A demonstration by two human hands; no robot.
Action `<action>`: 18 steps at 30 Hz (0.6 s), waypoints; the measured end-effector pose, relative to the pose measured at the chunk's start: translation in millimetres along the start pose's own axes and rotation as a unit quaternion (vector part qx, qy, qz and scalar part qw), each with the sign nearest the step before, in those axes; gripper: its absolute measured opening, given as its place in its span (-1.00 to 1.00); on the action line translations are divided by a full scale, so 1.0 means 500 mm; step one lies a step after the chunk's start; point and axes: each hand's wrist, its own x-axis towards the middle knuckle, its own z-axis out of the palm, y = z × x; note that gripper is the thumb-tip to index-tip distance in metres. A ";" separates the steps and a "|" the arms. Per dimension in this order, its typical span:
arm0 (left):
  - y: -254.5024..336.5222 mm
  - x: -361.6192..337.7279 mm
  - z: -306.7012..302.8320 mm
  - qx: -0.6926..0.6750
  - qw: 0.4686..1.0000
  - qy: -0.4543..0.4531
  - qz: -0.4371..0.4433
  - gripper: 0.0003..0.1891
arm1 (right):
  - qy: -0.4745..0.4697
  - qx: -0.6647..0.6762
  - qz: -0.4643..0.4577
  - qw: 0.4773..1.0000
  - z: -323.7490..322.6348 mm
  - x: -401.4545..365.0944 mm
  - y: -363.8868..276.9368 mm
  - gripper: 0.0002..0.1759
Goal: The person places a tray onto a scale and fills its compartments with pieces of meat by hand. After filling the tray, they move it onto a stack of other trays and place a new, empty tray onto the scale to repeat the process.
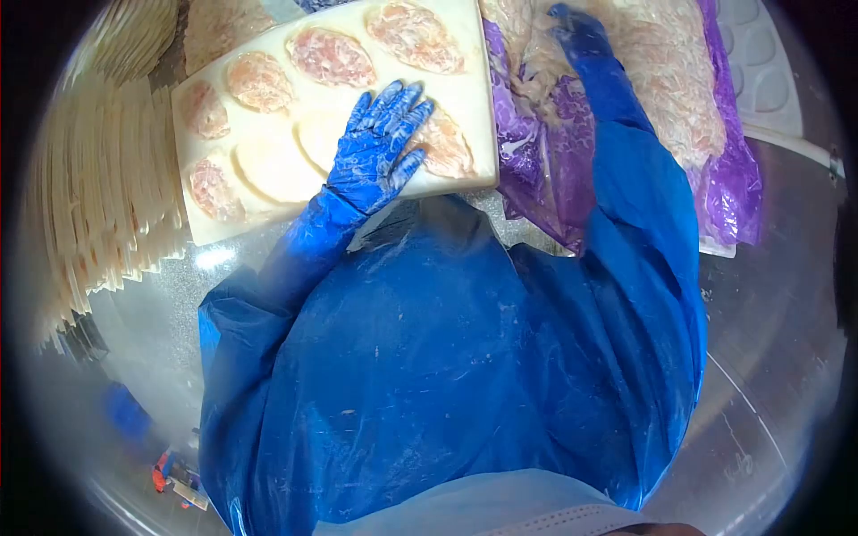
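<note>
Six pale portions of raw meat [329, 56] lie in oval hollows of the cream tray [268, 165] in front of you; they should be soft, wet and slippery, apt to tear or smear if pinched, so cup each from beneath rather than squeeze it. The tray looks stiff, and you would do best to hold it by opposite rims and keep it level. Your left hand [380, 138] rests open on it, fingers spread, thumb beside the lower-right portion; your right hand [583, 37] is at the meat heap [679, 89], though whether it grips any you cannot tell. That heap should be limp and yielding, easier in small handfuls. Purple film [567, 174] lies bunched between heap and tray, and its slick folds could catch on the tray's right edge. Close by the left rim, the thin stacked trays [107, 161] leave little room, while another tray [760, 62] lies beyond the heap and metal surface [147, 308] shows nearer you
</note>
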 end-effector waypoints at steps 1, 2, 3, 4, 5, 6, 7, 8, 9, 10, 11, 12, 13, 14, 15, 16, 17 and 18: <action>0.000 -0.002 0.001 -0.005 1.000 0.004 -0.003 -0.39 | 0.007 0.023 0.002 1.000 -0.002 -0.004 0.014 -0.44; -0.002 -0.004 0.003 -0.006 1.000 0.006 -0.009 -0.39 | 0.016 0.047 0.005 0.999 -0.009 -0.011 0.022 -0.43; -0.004 -0.005 0.007 -0.017 1.000 0.014 -0.003 -0.40 | 0.024 0.075 0.004 0.997 -0.018 -0.019 0.033 -0.43; -0.007 -0.006 0.010 -0.027 0.999 0.023 0.002 -0.40 | 0.024 0.115 0.010 0.993 -0.036 -0.028 0.039 -0.42; -0.009 -0.008 0.012 -0.028 0.999 0.026 -0.004 -0.40 | 0.022 0.115 0.004 0.993 -0.053 -0.031 0.025 -0.42; -0.012 -0.010 0.013 -0.039 0.998 0.040 0.004 -0.41 | -0.005 0.269 0.071 0.961 -0.083 -0.043 0.015 -0.41; -0.014 -0.011 0.012 -0.049 0.997 0.054 0.013 -0.42 | -0.032 0.414 0.137 0.899 -0.125 -0.060 -0.003 -0.40; -0.018 -0.011 0.009 -0.049 0.996 0.069 0.015 -0.49 | -0.034 0.414 0.133 0.900 -0.188 -0.076 -0.048 -0.40; -0.021 -0.012 0.007 -0.047 0.996 0.072 0.012 -0.49 | -0.004 0.405 0.107 0.908 -0.264 -0.093 -0.119 -0.42; -0.024 -0.013 0.006 -0.159 0.981 0.114 -0.010 -0.52 | 0.026 0.397 0.080 0.914 -0.303 -0.104 -0.173 -0.45; -0.032 -0.019 0.004 -0.269 0.950 0.155 -0.033 -0.54 | 0.039 0.407 0.050 0.911 -0.327 -0.116 -0.216 -0.45; -0.052 -0.026 0.007 -0.209 0.958 0.198 -0.015 -0.55 | 0.026 0.434 0.022 0.900 -0.339 -0.122 -0.254 -0.46; -0.052 -0.032 -0.008 -0.205 0.958 0.200 -0.020 -0.55 | 0.003 0.464 0.000 0.886 -0.344 -0.127 -0.291 -0.46; -0.051 -0.037 -0.024 -0.235 0.942 0.234 -0.053 -0.58 | -0.027 0.491 -0.017 0.871 -0.345 -0.130 -0.327 -0.47; -0.052 -0.047 -0.037 -0.263 0.923 0.268 -0.086 -0.60 | -0.060 0.514 -0.025 0.856 -0.339 -0.140 -0.354 -0.47; -0.065 -0.060 -0.042 -0.284 0.903 0.310 -0.085 -0.62 | -0.093 0.537 -0.035 0.838 -0.324 -0.139 -0.375 -0.48; -0.074 -0.072 -0.053 -0.328 0.876 0.340 -0.094 -0.64 | -0.121 0.557 -0.041 0.821 -0.311 -0.143 -0.400 -0.49; -0.085 -0.091 -0.072 -0.313 0.877 0.349 -0.107 -0.62 | -0.144 0.571 -0.045 0.807 -0.298 -0.146 -0.427 -0.49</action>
